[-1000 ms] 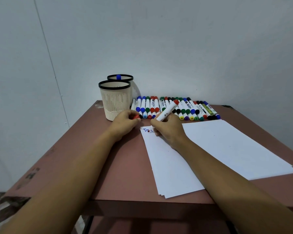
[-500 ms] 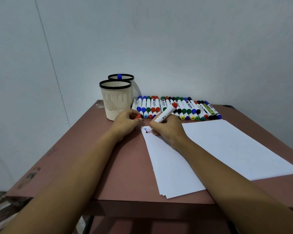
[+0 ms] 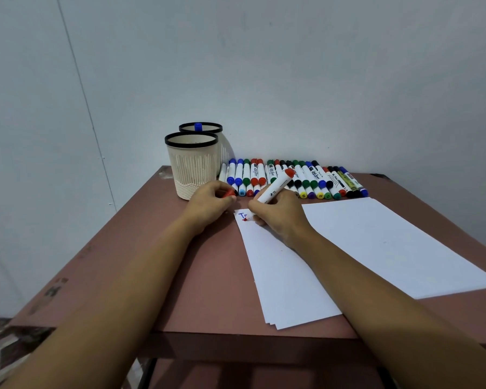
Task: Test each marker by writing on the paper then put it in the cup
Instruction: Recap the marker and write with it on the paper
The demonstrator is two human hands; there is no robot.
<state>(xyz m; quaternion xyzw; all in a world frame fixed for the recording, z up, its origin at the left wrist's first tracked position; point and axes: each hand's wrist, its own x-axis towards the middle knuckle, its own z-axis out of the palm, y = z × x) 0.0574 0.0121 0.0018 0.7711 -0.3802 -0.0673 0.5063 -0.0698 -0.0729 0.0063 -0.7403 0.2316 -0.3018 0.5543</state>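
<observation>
White red-ended marker (image 3: 275,189) tilted over paper (image 3: 286,276) top-left corner; red cap (image 3: 230,194) off; cream cup (image 3: 191,169) upright beside marker row (image 3: 306,181).

Brown tabletop (image 3: 129,234) is free at left — cream ribbed black-rimmed cups (image 3: 191,169) (one behind another) and the coloured marker row (image 3: 306,181) block the back.

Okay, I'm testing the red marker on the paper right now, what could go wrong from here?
The left hand pinches the red cap instead of pressing the paper, so the sheet may slide under the strokes. The right hand rests right beside the red mark and could smear it if wet. The red marker tilts its back end toward the marker row; a wide stroke might knock them.
</observation>
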